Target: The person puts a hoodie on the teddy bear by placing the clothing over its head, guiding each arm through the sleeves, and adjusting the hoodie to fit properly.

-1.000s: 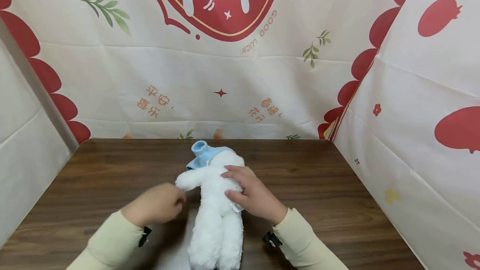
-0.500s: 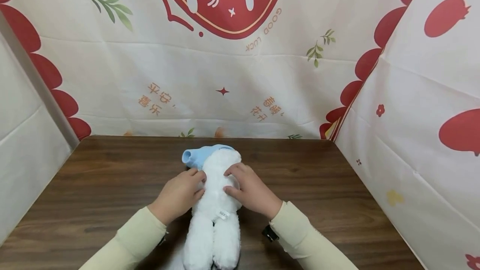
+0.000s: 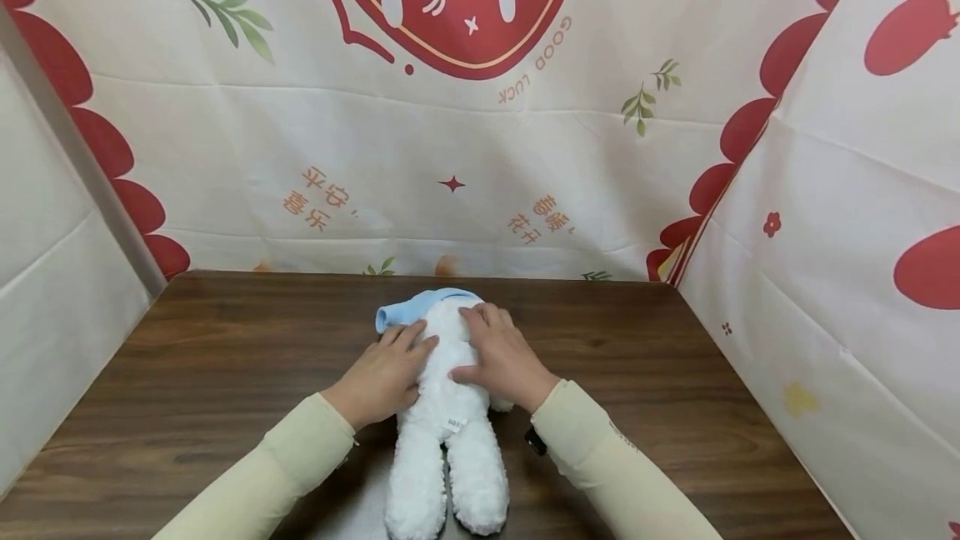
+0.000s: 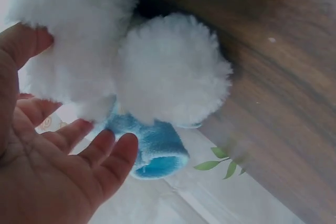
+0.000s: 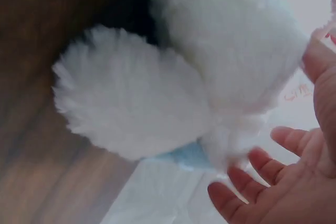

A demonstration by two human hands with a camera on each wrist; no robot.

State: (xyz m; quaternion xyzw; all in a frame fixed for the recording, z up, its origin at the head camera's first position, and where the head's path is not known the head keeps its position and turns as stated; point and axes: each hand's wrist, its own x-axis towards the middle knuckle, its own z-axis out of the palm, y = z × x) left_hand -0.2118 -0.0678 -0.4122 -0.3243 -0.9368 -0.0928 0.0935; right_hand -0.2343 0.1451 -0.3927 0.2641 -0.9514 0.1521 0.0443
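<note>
A fluffy white plush toy (image 3: 450,398) lies on the table with its two legs toward me and a small white tag (image 3: 454,423) low on its body. At its far end, a light blue piece of clothing (image 3: 408,311) shows one tube-like opening, also visible in the left wrist view as blue cloth (image 4: 163,148). My left hand (image 3: 382,377) rests against the toy's left side, fingers spread. From the other side, my right hand (image 3: 510,357) lies on its upper body, thumb and fingers apart. Both wrist views show a rounded furry limb (image 5: 131,98) beside the body.
The dark wooden table (image 3: 637,407) reaches back to a printed cloth wall (image 3: 450,140). White cloth panels stand at the left and right. A pale patch (image 3: 360,519) shows beside the toy's legs at the near edge; I cannot tell what it is.
My left hand has moved from the toy's outstretched left limb up to its side. The right hand stays on the upper body. The toy's legs have spread slightly and the blue clothing has shifted.
</note>
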